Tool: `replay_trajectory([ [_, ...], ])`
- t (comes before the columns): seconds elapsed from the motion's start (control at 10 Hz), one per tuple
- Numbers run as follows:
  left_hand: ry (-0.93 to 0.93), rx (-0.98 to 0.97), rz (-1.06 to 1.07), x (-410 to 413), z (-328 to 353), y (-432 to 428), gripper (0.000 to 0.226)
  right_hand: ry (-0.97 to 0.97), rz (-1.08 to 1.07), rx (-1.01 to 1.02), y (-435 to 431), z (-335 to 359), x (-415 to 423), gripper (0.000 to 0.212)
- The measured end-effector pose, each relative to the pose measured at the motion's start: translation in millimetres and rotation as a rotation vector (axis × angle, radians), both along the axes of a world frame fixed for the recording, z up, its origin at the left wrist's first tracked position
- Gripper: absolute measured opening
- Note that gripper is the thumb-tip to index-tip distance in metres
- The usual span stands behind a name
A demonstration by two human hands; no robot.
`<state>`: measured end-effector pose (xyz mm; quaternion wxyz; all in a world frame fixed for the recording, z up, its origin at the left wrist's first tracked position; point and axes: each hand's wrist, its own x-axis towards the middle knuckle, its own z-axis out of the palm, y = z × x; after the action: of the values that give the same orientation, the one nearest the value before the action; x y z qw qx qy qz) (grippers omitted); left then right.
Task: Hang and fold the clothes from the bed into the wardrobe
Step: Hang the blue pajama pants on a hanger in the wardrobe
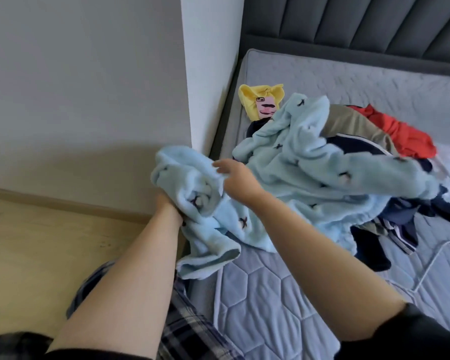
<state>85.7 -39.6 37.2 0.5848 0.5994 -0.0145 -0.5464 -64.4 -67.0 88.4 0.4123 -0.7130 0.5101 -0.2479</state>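
Note:
A fluffy light blue garment (304, 175) with small dark cross marks spreads over the clothes pile on the bed (283, 294). My left hand (168, 203) grips a bunched part of it at the bed's left edge, its fingers buried in the fabric. Just to the right, my right hand (235, 179) rests on the same garment with its fingers pinching a fold. Under and behind the blue garment lie a tan piece (353, 126), a red piece (405, 136) and several dark navy clothes (411, 219).
A yellow garment (252, 100) with a pink phone (265, 107) on it lies near the headboard (361, 27). A white wire hanger (424, 271) lies on the mattress at right. A white wall corner (192, 74) stands left of the bed, above wooden floor (50, 242).

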Motion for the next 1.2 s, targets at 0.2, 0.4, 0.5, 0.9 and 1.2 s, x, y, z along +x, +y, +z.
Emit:
replay_trajectory([
  [0.2, -0.131, -0.002, -0.090, -2, 10, 6, 0.044, 1.083, -0.096, -0.022, -12, -56, -87, 0.065],
  [0.4, -0.841, -0.038, -0.199, -9, 9, 18, 0.069, 0.989, -0.172, 0.065, 12, -80, -113, 0.022],
  [0.5, -1.079, -0.198, -0.311, -14, 10, 23, 0.051, 0.519, -0.335, 0.158, 2, -55, -83, 0.034],
  [0.9, -0.680, 0.132, -0.627, -6, 3, 45, 0.043, 0.137, 0.077, 0.164, 30, -18, -26, 0.044],
  [1.2, -0.770, -0.005, -0.619, -8, -4, 41, 0.035, 0.527, 0.064, -0.194, 50, -65, -45, 0.005],
])
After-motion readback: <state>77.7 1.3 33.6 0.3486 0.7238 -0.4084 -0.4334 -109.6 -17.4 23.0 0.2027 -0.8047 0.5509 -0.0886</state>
